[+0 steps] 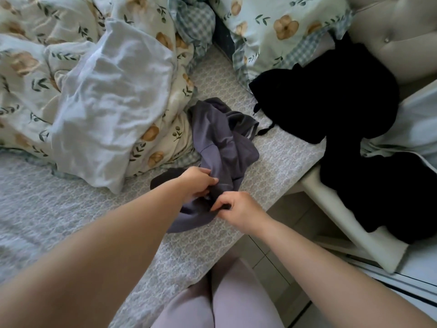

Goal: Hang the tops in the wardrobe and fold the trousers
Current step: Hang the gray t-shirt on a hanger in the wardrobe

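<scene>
A crumpled grey-purple garment (220, 138) lies on the bed near its right edge, with a darker striped cuff at its upper right. My left hand (197, 182) grips a fold of its lower part. Just below, my right hand (233, 207) pinches a dark edge of the same garment. A black piece of cloth (165, 178) peeks out from under my left hand. A pile of black clothing (331, 95) spreads from the bed's corner down over a white stand (350, 233) at the right.
A floral duvet with a white lining (104, 107) is bunched over the left of the bed. A floral pillow (279, 27) and a tufted beige headboard (397, 36) are at the top right. The patterned mattress cover (47, 209) and tiled floor (279, 252) lie below.
</scene>
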`<action>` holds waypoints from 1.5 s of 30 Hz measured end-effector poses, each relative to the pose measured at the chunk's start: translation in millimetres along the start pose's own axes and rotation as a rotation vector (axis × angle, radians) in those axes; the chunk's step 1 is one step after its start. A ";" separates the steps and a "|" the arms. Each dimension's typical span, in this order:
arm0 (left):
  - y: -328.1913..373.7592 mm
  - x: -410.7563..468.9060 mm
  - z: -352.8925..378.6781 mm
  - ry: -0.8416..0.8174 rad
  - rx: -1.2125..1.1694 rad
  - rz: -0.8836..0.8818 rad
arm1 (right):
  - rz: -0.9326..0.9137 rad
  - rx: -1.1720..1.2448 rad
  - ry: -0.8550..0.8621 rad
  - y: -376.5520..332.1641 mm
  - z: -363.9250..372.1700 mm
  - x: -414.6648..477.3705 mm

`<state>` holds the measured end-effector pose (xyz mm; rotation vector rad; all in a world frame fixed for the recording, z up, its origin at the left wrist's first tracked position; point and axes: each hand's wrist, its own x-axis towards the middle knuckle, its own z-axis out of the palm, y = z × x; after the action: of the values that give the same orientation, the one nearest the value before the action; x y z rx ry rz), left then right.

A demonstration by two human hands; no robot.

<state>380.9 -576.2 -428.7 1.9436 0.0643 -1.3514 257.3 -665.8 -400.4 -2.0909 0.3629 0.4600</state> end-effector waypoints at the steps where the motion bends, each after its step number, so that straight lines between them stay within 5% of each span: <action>1: -1.0 -2.5 0.0 -0.011 -0.026 0.006 | 0.001 0.006 0.042 3.3 -2.7 1.2; 6: -10.2 -12.0 3.7 -0.034 0.398 0.122 | 0.271 0.130 0.419 11.7 -21.5 29.9; 11: -21.8 -27.4 31.4 -0.338 0.519 0.227 | 0.598 -0.051 0.083 24.9 -19.9 67.6; 14: -29.9 -27.5 33.4 -0.446 0.524 0.141 | 0.616 -0.159 0.139 31.0 -22.5 72.0; 17: -30.9 -26.3 18.7 -0.367 0.416 -0.003 | 0.479 -0.167 0.245 30.6 -30.1 62.1; 22: -25.0 2.0 -6.7 0.288 -0.221 -0.105 | 0.195 -0.143 0.132 16.0 -30.8 31.5; 25: -1.1 5.0 -4.7 0.217 -0.419 -0.135 | 0.063 -0.062 0.075 5.7 -31.5 18.4; 27: 12.8 8.4 1.8 0.172 -0.337 -0.124 | 0.008 -0.060 0.041 0.6 -33.8 14.0; 31: 34.1 3.0 11.1 0.251 0.256 -0.004 | -0.025 0.022 0.020 -1.6 -36.3 11.2; 33: 37.8 -0.6 12.6 0.183 0.236 -0.003 | -0.006 0.065 0.003 0.3 -37.1 9.4; 36: 32.7 -10.0 12.7 0.067 0.159 -0.028 | 0.189 0.217 0.007 11.9 -39.6 10.0; 40: 19.4 -24.5 10.0 -0.035 0.165 0.068 | 0.666 0.540 0.388 38.1 -45.6 26.5; 45: 3.9 -38.8 8.6 -0.133 0.216 0.113 | 0.928 0.863 0.278 45.0 -49.7 48.8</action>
<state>358.8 -570.2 -395.9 1.9940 -0.2618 -1.4580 290.4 -735.3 -431.4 -1.0413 1.4329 0.4173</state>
